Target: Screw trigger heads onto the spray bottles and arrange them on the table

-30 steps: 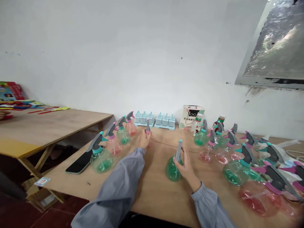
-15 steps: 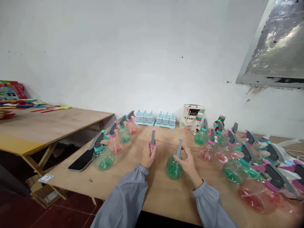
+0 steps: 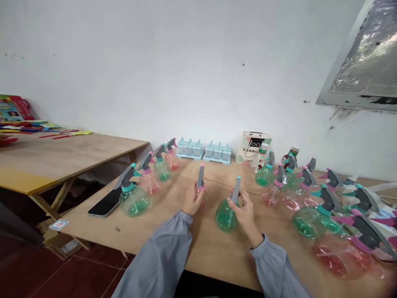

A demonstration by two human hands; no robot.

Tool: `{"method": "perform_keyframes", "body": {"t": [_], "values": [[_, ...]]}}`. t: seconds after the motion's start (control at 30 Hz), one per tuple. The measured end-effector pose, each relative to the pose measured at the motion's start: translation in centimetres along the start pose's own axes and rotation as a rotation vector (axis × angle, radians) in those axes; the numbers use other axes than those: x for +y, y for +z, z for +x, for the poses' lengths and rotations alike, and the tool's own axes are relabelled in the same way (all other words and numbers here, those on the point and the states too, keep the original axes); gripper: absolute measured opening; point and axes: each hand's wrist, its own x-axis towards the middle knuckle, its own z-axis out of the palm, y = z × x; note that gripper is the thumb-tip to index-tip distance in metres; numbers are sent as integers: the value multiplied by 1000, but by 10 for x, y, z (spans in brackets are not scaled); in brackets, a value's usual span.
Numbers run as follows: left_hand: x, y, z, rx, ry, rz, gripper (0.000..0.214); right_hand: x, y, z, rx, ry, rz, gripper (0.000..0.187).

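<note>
My left hand (image 3: 192,200) is wrapped round a small pink spray bottle (image 3: 201,188) with a grey trigger head, standing upright on the wooden table (image 3: 214,252). Right beside it, my right hand (image 3: 245,209) grips the neck of a green spray bottle (image 3: 226,215) with a grey and teal head, also upright. The two bottles stand close together near the table's middle. Both arms wear grey sleeves.
A row of green and pink spray bottles (image 3: 148,179) lines the left, with a black phone (image 3: 104,203) at the edge. Several more bottles (image 3: 313,211) crowd the right. Blue ice moulds (image 3: 204,151) and a small carton (image 3: 252,148) sit by the wall. A second table (image 3: 56,155) stands left.
My left hand brought the pink bottle from the far left row back to the table's middle, beside the green bottle. My right hand kept hold of the green bottle.
</note>
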Motion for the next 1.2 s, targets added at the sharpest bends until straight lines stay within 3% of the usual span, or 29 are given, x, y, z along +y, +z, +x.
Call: {"method": "perform_keyframes", "body": {"t": [0.13,0.3,0.5,0.73,0.97,1.2], "values": [[2,-2,0,-11,2,9,36,-1,1,-2,-61,19,60,63],[2,-2,0,-23,-10,17,35,-4,1,-3,-65,22,33,47],[5,-3,0,-22,-8,24,35,-2,-3,-5,-122,26,43,66],[8,-4,1,-41,16,25,33,-9,3,-7,-115,-25,5,46],[10,-5,1,-57,1,8,35,-3,-1,-5,-148,-6,3,67],[13,-6,1,-61,15,14,34,-12,1,-5,-181,-41,50,46]]}}
